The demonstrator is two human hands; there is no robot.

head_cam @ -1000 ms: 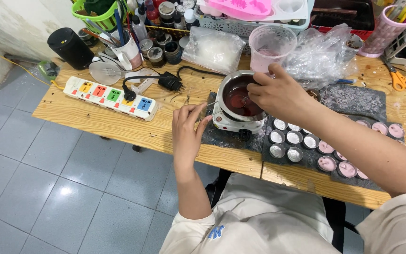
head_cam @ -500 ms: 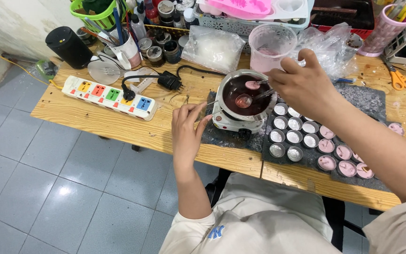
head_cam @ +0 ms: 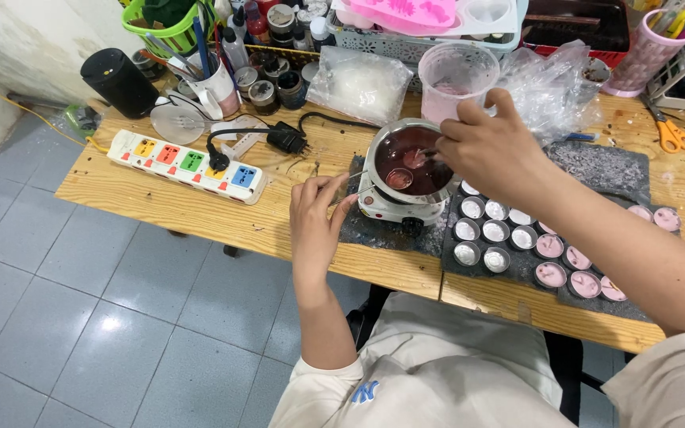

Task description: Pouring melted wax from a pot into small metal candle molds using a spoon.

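- A small metal pot (head_cam: 411, 158) of dark red liquid sits on a little white hot plate (head_cam: 396, 208) at the middle of the wooden table (head_cam: 160, 206).
- The right hand (head_cam: 491, 150) hovers over the pot's right rim, fingers pinched shut on a thin stick or spoon handle that dips into the liquid; what its end carries is too small to tell.
- The left hand (head_cam: 316, 220) rests on the table edge just left of the hot plate, fingers loosely curled, holding nothing.
- Just right of the pot, small round metal cups (head_cam: 495, 231) stand in rows on a dark mat, some filled pink.
- Behind the pot stands a clear plastic cup (head_cam: 457, 79).
- A white power strip (head_cam: 188, 164) lies well to the left.
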